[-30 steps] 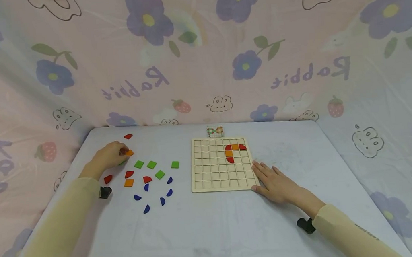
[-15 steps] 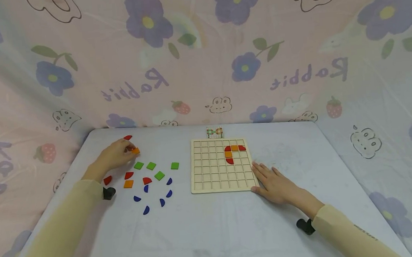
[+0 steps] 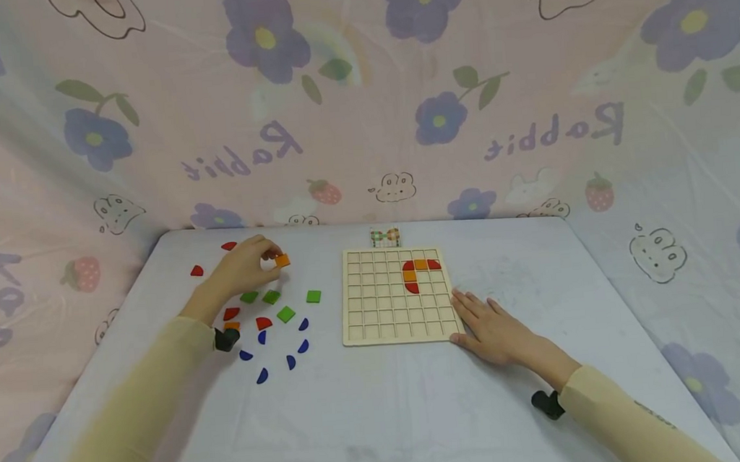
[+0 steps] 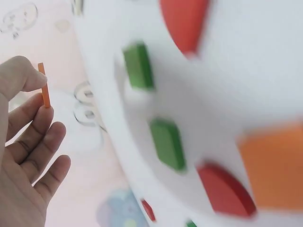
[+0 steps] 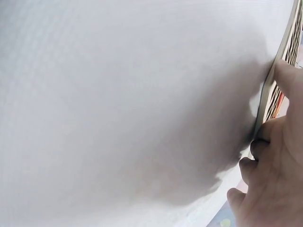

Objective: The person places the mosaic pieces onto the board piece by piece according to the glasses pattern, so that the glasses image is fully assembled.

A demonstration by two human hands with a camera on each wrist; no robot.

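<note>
Left hand (image 3: 242, 267), left of the board (image 3: 380, 317): fingers nearly closed, pinching one orange tile (image 3: 282, 260). Right hand (image 3: 492, 330): fingers straight, touching the board's right edge. Six blue pieces (image 3: 262, 337) lie left.

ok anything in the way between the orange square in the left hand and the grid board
Nothing visible: only table shows between the orange square and the grid board. A green square lies lower in the head view, off the straight line; the right hand is at the board's right edge.
</note>
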